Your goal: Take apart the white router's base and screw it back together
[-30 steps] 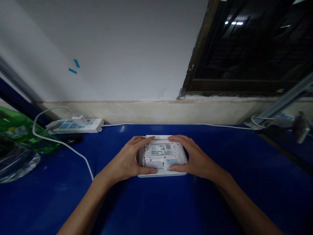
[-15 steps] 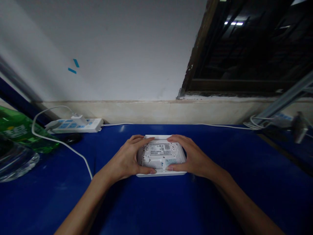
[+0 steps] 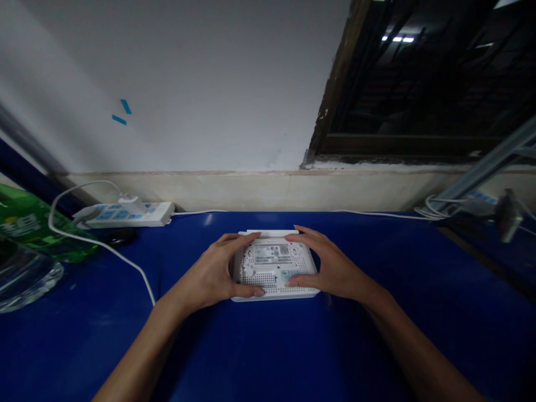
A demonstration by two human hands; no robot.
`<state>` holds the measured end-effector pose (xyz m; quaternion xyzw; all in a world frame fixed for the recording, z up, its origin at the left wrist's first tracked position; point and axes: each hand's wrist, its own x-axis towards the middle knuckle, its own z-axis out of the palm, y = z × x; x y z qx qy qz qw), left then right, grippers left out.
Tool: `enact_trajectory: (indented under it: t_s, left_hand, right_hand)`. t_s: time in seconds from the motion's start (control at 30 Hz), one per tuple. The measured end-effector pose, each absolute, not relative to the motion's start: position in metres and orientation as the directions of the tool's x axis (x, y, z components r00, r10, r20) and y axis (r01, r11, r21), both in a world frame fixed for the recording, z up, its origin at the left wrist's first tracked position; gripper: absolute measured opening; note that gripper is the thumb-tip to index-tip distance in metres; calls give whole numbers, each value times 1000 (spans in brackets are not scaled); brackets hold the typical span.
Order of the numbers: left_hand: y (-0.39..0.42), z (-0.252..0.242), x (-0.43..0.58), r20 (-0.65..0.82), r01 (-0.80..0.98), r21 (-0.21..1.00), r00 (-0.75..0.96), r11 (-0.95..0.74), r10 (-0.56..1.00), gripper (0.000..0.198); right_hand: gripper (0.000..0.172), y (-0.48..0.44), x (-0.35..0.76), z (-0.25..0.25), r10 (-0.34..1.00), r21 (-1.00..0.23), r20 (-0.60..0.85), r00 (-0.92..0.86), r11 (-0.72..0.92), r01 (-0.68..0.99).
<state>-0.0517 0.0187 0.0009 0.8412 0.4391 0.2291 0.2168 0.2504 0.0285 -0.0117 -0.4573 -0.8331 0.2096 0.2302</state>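
A white router lies underside up on the blue table, its vented base and printed label facing me. My left hand grips its left end, thumb on the near edge and fingers over the far edge. On the other end, my right hand holds it in the same way, its thumb over a small pale sticker near the front. A white strip shows along the router's far side, between the fingertips of both hands.
At the back left sits a white power strip with a plug and a looping white cable. A green bottle and a clear round container stand far left. A metal post rises at the right.
The right index finger has lifted slightly off the router's far edge. Both hands stay around the router, and the whole view has shifted a little.
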Motion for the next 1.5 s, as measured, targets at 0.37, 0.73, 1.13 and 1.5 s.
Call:
enact_trajectory:
  t_s: [0.37,0.73,1.13,1.5]
  left_hand:
    - [14,1,-47,129,644,545,568,-537,813,100]
    - [37,31,1,-38,697,387,666,-603,745,114]
    - [69,41,25,-94,707,385,669,-593,737,124]
    - [76,36,21,-57,663,426,699,-616,713,125]
  right_hand:
    - [20,32,292,10,977,-636,66,-204,199,746]
    - [24,22,282,-8,893,-797,-270,-360,3,604]
    - [36,40,301,-3,921,-980,-105,-374,-32,196]
    - [40,47,296,-8,975,-996,-62,-214,-72,-43]
